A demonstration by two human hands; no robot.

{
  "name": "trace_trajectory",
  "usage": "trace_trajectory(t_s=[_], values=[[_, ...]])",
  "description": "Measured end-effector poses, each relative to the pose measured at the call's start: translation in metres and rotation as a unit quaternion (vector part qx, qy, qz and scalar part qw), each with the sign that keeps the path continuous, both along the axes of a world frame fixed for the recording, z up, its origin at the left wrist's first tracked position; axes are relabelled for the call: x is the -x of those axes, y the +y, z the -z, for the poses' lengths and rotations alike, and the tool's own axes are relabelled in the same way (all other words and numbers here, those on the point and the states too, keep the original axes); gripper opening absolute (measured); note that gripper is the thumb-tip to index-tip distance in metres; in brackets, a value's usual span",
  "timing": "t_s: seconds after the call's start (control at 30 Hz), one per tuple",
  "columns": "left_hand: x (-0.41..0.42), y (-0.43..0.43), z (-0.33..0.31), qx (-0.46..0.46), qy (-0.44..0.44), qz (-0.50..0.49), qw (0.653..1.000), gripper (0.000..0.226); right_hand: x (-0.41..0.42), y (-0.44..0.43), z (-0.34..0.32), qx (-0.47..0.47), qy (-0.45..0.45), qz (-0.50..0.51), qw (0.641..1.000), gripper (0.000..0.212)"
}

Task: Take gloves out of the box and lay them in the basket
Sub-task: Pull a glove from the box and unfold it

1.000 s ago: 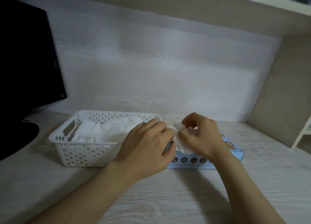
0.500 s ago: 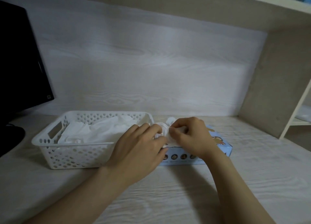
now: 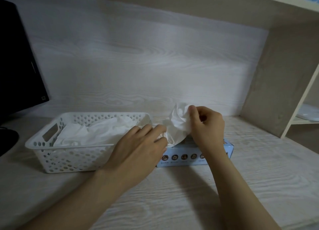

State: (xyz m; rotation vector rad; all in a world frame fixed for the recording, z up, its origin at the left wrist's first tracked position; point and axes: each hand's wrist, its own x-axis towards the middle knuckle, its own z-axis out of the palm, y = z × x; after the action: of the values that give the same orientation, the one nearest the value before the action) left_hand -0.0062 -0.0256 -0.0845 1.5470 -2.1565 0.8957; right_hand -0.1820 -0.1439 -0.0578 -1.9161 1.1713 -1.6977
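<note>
A light blue glove box [image 3: 188, 158] lies flat on the desk, mostly covered by my hands. My right hand [image 3: 208, 126] pinches a crumpled white glove [image 3: 179, 124] and holds it up above the box. My left hand [image 3: 139, 148] rests palm down on the box's left end, its fingertips touching the glove's lower edge. To the left stands a white perforated basket [image 3: 69, 158] with several white gloves [image 3: 96, 134] lying inside.
A black monitor [image 3: 17, 60] and its base [image 3: 6, 140] stand at the far left. A wooden back panel and a side wall [image 3: 279, 84] close the desk behind and to the right, with a shelf overhead. A small white shelf [image 3: 305, 116] sits at far right.
My right hand has lifted the glove higher out of the box. My left hand has flattened onto the box's left end. The camera has shifted slightly.
</note>
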Motion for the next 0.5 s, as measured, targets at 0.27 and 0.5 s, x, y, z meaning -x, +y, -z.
trace_trajectory(t_s=[0.27, 0.5], values=[[0.002, -0.003, 0.006, 0.009, -0.026, -0.015, 1.000, 0.021, 0.002, 0.005, -0.007, -0.008, -0.165, -0.033, 0.986, 0.025], [0.000, -0.007, 0.007, -0.013, -0.036, -0.021, 0.999, 0.065, -0.001, 0.015, -0.015, 0.106, -0.265, -0.012, 0.958, 0.022]])
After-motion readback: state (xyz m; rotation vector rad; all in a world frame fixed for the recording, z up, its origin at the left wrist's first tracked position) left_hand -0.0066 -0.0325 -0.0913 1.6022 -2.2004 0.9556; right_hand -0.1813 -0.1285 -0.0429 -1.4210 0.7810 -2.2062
